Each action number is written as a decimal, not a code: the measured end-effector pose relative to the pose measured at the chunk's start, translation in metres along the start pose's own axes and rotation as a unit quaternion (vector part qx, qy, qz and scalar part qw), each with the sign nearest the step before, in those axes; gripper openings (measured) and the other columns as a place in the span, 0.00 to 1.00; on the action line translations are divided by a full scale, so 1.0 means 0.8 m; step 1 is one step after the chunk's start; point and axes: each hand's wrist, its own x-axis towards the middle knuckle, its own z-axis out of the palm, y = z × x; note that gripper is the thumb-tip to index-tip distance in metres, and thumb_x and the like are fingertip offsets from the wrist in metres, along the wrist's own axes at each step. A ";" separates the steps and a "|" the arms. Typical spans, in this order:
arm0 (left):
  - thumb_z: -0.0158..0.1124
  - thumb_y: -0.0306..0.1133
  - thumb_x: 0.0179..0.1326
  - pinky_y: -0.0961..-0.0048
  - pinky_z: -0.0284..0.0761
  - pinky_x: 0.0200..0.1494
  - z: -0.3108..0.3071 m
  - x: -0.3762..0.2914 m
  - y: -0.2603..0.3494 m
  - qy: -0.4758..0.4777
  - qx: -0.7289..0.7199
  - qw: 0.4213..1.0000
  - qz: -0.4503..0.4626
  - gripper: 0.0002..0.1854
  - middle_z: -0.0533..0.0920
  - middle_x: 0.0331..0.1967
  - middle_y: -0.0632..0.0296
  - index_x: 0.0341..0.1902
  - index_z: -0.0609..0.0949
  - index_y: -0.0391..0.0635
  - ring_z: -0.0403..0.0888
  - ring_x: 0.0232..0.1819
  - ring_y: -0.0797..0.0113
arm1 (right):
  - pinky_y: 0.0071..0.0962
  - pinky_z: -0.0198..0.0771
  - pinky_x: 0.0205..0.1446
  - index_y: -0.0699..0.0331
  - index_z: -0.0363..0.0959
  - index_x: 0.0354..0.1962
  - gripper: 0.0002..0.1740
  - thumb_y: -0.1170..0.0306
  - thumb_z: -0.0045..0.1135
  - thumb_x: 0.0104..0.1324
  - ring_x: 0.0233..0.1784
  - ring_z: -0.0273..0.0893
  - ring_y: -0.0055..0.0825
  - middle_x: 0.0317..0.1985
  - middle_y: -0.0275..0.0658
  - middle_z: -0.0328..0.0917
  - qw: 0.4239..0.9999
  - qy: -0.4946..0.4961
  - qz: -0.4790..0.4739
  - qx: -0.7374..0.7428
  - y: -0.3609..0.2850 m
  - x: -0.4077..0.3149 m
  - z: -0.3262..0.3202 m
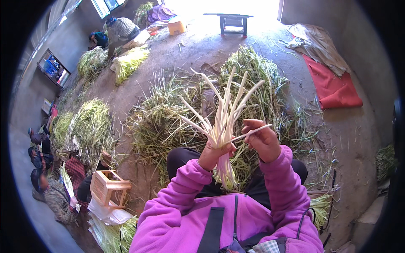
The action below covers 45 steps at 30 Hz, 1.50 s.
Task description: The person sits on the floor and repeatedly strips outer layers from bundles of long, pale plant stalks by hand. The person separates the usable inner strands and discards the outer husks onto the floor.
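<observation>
A fanned bunch of pale vegetable stalks (225, 117) is gripped near its middle by my left hand (216, 153). The thick white ends spread upward, while thin yellow-green leaves (226, 172) hang below the fist. To the right, my right hand (262, 140) pinches one single stalk (262, 127) between its fingers, slanting up and away from the bunch. Both hands are above my lap, in front of a loose heap of green stalks (171, 123) on the floor. A taller pile of greens (258, 72) rises behind the bunch.
At left stand a wooden stool (110, 189) and more greens (90, 126); a seated person (52, 196) holds a bunch. Another person (121, 30) bends over greens at upper left. Farther back are a yellow bucket (177, 27) and small table (233, 23). Red cloth (335, 87) lies right.
</observation>
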 end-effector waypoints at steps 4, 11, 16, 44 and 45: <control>0.59 0.28 0.53 0.80 0.71 0.31 -0.006 -0.002 -0.002 -0.007 -0.005 1.000 -0.025 0.13 0.78 0.28 0.62 0.43 0.74 0.41 0.75 0.27 0.75 | 0.15 0.64 0.40 0.71 0.65 0.46 0.15 0.79 0.46 0.59 0.36 0.67 0.16 0.37 0.37 0.69 1.000 -0.008 -0.008 0.000 -0.002 0.000 0.003; 0.59 0.26 0.53 0.76 0.72 0.32 -0.016 0.000 -0.014 -0.028 0.011 0.999 -0.034 0.14 0.76 0.32 0.63 0.45 0.73 0.39 0.75 0.27 0.72 | 0.12 0.62 0.28 0.69 0.71 0.29 0.04 0.75 0.55 0.56 0.24 0.66 0.11 0.22 0.30 0.72 0.998 0.053 -0.014 0.008 0.010 0.008 0.004; 0.59 0.27 0.53 0.74 0.72 0.34 -0.027 0.005 -0.026 -0.044 0.032 0.998 -0.029 0.17 0.75 0.29 0.64 0.47 0.72 0.41 0.75 0.29 0.70 | 0.12 0.61 0.26 0.68 0.71 0.28 0.06 0.73 0.56 0.56 0.23 0.65 0.11 0.21 0.29 0.70 0.997 0.070 -0.026 0.012 0.019 0.008 0.000; 0.61 0.29 0.52 0.83 0.68 0.25 -0.011 0.006 -0.019 0.087 0.066 0.993 0.037 0.07 0.76 0.21 0.67 0.34 0.78 0.41 0.72 0.22 0.79 | 0.09 0.48 0.14 0.68 0.58 0.51 0.19 0.66 0.39 0.65 0.13 0.50 0.08 0.16 0.24 0.55 0.974 0.168 -0.033 0.146 -0.012 0.031 -0.031; 0.61 0.29 0.52 0.83 0.68 0.25 -0.010 0.006 -0.018 0.082 0.069 0.994 0.031 0.07 0.76 0.21 0.67 0.33 0.78 0.41 0.72 0.22 0.79 | 0.09 0.49 0.17 0.69 0.58 0.51 0.20 0.65 0.41 0.65 0.15 0.50 0.08 0.17 0.24 0.56 0.982 0.162 -0.050 0.080 -0.013 0.032 -0.028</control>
